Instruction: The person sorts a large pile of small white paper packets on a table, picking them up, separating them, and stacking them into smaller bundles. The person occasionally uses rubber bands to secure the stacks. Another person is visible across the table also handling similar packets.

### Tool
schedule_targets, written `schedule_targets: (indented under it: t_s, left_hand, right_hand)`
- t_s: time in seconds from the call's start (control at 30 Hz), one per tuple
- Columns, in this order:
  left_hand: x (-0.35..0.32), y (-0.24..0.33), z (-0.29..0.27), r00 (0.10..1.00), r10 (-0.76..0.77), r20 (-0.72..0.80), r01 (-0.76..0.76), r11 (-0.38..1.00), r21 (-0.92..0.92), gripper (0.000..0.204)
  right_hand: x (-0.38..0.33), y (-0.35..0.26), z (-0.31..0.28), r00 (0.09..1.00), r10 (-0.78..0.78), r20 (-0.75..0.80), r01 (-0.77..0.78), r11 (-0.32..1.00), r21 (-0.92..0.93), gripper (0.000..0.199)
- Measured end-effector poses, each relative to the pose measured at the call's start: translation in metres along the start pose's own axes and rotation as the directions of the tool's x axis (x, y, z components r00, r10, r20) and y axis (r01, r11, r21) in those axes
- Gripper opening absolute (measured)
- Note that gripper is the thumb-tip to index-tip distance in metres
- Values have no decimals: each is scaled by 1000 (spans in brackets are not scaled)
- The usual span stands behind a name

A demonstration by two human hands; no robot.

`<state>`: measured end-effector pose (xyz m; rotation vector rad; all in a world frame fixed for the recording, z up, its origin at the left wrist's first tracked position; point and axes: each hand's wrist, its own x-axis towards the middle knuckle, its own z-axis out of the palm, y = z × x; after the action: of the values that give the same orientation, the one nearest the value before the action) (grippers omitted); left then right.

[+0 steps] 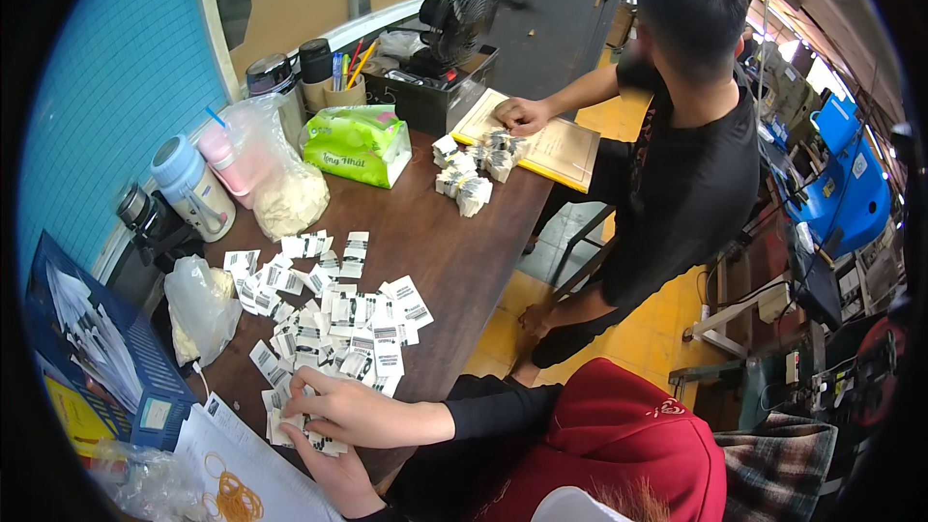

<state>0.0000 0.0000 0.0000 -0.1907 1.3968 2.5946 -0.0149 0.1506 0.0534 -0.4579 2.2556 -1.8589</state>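
Both my hands are at the near left of the brown table, over small white printed paper labels. My left hand (338,473) is closed around a little stack of labels (329,446), its palm partly hidden. From the right, my right hand (372,413) reaches over it, fingers bent onto the same labels; the fingertips' exact hold is partly covered. Just beyond lies a loose, overlapping heap of labels (338,324). Farther off, several bunched label bundles (474,174) sit near a yellow-edged book (556,147).
A person in black (691,145) stands at the far right, one hand on the book. Rubber bands (232,495) lie on white paper (217,445) beside a blue basket (106,348). Bagged items, a bottle (193,188), a green tissue pack (358,145) and a fan (464,19) line the wall.
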Motion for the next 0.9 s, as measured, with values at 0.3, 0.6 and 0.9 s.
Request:
schedule_targets:
  t_s: [0.3,0.6,0.9]
  left_hand:
    - [-3,16,32,928,-302,218,342,923,-179,39]
    - [16,6,-3,929,-53,366,-148,854,498,23]
    - [46,-21,-34,783,-184,595,269,962,-56,50]
  right_hand:
    - [-21,-35,-26,877,-423,227,433,492,-755,97]
    - [-175,-112,-215,752,-302,-586,-16,880,-474,60]
    - [-456,-189,-323,-223,2,-975,668,728,-152,18]
